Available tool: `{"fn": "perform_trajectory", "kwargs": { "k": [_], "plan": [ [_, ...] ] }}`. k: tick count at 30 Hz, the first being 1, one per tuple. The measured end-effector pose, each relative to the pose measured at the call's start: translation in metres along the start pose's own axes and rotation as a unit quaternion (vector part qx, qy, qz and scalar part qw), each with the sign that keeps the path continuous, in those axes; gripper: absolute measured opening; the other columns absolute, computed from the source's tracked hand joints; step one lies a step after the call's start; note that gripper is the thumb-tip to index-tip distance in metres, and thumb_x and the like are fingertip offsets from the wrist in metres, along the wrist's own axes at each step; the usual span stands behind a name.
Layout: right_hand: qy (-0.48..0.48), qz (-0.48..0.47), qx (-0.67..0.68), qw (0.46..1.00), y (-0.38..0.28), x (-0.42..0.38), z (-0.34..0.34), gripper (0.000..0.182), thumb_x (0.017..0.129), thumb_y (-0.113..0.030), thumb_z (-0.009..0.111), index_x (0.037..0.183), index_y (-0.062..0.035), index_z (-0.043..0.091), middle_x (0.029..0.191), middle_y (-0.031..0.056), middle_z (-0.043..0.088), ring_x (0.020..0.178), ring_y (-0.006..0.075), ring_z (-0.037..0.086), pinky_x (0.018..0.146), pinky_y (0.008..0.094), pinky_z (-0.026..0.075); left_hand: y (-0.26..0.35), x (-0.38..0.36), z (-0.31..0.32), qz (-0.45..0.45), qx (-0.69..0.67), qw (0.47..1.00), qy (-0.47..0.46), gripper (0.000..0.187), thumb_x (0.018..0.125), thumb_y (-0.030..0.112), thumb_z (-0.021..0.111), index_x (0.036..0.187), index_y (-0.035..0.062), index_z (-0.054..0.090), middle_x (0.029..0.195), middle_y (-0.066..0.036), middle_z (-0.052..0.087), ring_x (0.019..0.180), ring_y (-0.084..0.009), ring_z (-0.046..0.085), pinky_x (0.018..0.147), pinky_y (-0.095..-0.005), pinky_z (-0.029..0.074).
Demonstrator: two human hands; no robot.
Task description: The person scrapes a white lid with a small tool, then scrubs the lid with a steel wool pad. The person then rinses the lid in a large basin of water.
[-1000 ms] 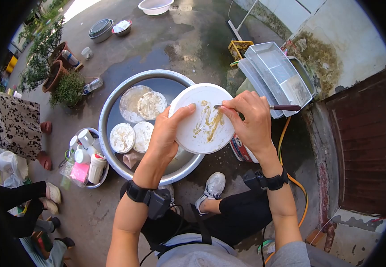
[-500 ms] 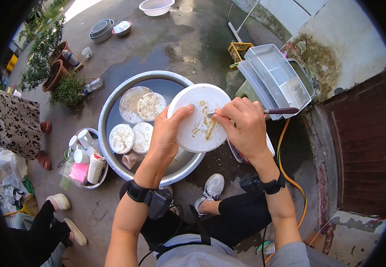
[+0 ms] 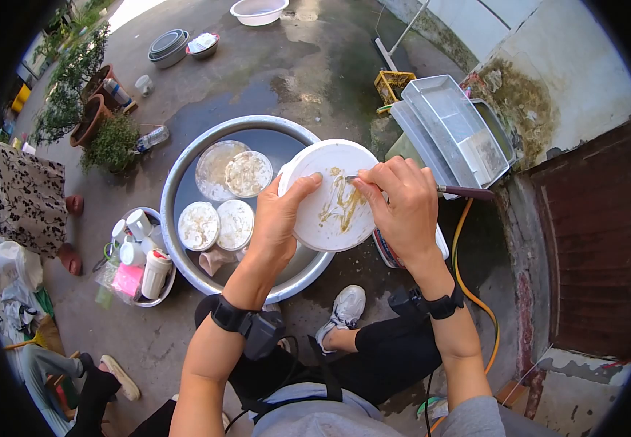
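Observation:
My left hand (image 3: pixel 275 218) grips a round white plastic lid (image 3: pixel 334 237) by its left edge, the thumb pressed on its face. Yellow-brown residue streaks the middle of the lid. My right hand (image 3: pixel 399 207) is closed around a thin dark-handled knife (image 3: pixel 468 192); the handle sticks out to the right, and the metal tip is at the lid's face near the residue. My fingers hide most of the blade. Beneath and left of the lid stands a big metal basin (image 3: pixel 172 211) with water and several round, pale, dirt-flecked pieces, including a lid (image 3: pixel 199 226).
A bowl of cups (image 3: pixel 157 275) sits left of the basin. Clear plastic bins (image 3: pixel 439 109) are stacked at the right, beside an orange hose (image 3: pixel 468 280). Potted plants (image 3: pixel 112 142) stand far left. Another person's leg and shoe (image 3: pixel 120 377) show at lower left.
The lid and both hands have shifted slightly right, and the knife tip now lies a little higher on the lid. The other person's legs at lower left have moved.

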State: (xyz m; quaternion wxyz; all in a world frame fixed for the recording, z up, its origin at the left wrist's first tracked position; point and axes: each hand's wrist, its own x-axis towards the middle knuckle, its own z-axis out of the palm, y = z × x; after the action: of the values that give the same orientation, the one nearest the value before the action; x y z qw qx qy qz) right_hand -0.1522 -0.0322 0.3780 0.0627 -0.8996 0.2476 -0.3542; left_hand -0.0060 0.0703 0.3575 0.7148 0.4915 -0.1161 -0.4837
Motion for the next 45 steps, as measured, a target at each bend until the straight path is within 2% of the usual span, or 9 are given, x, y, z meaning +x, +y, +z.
{"fn": "perform_trajectory", "kwargs": {
  "k": [4,8,13,19,25,35,41,43,45],
  "plan": [
    [-0.044,-0.038,0.019,0.998,-0.004,-0.003,0.0,0.015,0.077,-0.021,0.077,0.081,-0.0135,0.063,0.075,-0.0001,0.055,0.075,0.02,0.056,0.067,0.0367,0.036,0.005,0.005,-0.007,-0.018,0.006,1.0,0.002,0.043,0.085,0.018,0.072,0.119,-0.004,0.058,0.108,-0.015,0.067,0.094,-0.0204,0.068,0.082,-0.0329,0.057],
    [-0.013,-0.037,0.032,0.999,0.0,0.001,0.0,0.016,0.076,-0.021,0.077,0.08,-0.0135,0.064,0.074,-0.0003,0.055,0.074,0.0199,0.055,0.067,0.0366,0.036,0.009,0.003,-0.006,-0.02,-0.004,1.0,-0.008,0.044,0.086,0.019,0.071,0.121,-0.0041,0.056,0.108,-0.015,0.067,0.095,-0.0211,0.068,0.084,-0.0335,0.057],
    [-0.042,-0.065,0.029,0.997,-0.002,-0.002,0.0,0.016,0.075,-0.02,0.079,0.082,-0.0142,0.066,0.074,-0.0009,0.056,0.074,0.0193,0.055,0.067,0.0353,0.036,0.009,0.006,-0.01,-0.037,-0.002,0.999,-0.008,0.046,0.085,0.019,0.071,0.122,-0.0038,0.056,0.108,-0.015,0.067,0.096,-0.0211,0.068,0.084,-0.0336,0.057],
    [0.018,-0.004,0.078,0.997,0.0,0.002,0.001,0.015,0.076,-0.018,0.079,0.083,-0.0141,0.066,0.077,-0.0017,0.059,0.074,0.0193,0.056,0.067,0.0351,0.035,0.017,0.002,-0.008,-0.052,-0.009,0.998,-0.032,0.045,0.085,0.018,0.071,0.122,-0.0037,0.056,0.108,-0.015,0.068,0.095,-0.0209,0.069,0.084,-0.0334,0.057],
    [0.034,-0.019,0.03,0.999,-0.004,0.002,0.002,0.015,0.076,-0.018,0.079,0.083,-0.0143,0.066,0.077,-0.0019,0.059,0.074,0.0192,0.056,0.067,0.0354,0.035,0.017,-0.001,-0.007,-0.062,-0.001,0.997,-0.041,0.044,0.085,0.017,0.072,0.121,-0.0023,0.057,0.107,-0.015,0.068,0.094,-0.0204,0.069,0.084,-0.0329,0.058],
    [0.028,-0.018,0.026,0.999,-0.007,0.003,0.003,0.015,0.076,-0.019,0.079,0.082,-0.0139,0.066,0.077,-0.0011,0.058,0.074,0.0192,0.056,0.066,0.0357,0.036,0.016,0.0,-0.009,-0.055,0.005,0.998,-0.035,0.041,0.086,0.016,0.071,0.12,-0.0023,0.058,0.109,-0.014,0.068,0.095,-0.0201,0.069,0.083,-0.0333,0.058],
    [-0.016,-0.042,0.046,0.998,-0.008,0.001,0.002,0.014,0.077,-0.019,0.078,0.082,-0.0136,0.066,0.077,-0.0003,0.059,0.074,0.0195,0.057,0.066,0.0357,0.036,0.018,-0.001,-0.01,-0.06,0.011,0.997,-0.036,0.041,0.086,0.015,0.071,0.121,-0.0018,0.058,0.109,-0.014,0.068,0.095,-0.0205,0.069,0.083,-0.0336,0.058],
    [0.01,0.02,0.086,0.996,-0.008,0.001,0.006,0.015,0.077,-0.019,0.078,0.082,-0.0134,0.065,0.077,-0.0001,0.058,0.074,0.0198,0.056,0.066,0.0357,0.036,0.018,-0.001,-0.01,-0.062,0.012,0.997,-0.04,0.041,0.086,0.015,0.071,0.121,-0.0016,0.058,0.109,-0.014,0.068,0.096,-0.0206,0.069,0.083,-0.0338,0.057],
    [0.015,0.019,0.079,0.997,-0.009,0.001,0.007,0.014,0.077,-0.019,0.078,0.082,-0.0134,0.065,0.077,-0.0001,0.058,0.074,0.0198,0.056,0.066,0.0356,0.036,0.018,-0.002,-0.008,-0.062,0.012,0.997,-0.04,0.042,0.086,0.016,0.071,0.121,-0.0015,0.058,0.11,-0.014,0.067,0.097,-0.0206,0.069,0.084,-0.0339,0.057]
  ]
}}
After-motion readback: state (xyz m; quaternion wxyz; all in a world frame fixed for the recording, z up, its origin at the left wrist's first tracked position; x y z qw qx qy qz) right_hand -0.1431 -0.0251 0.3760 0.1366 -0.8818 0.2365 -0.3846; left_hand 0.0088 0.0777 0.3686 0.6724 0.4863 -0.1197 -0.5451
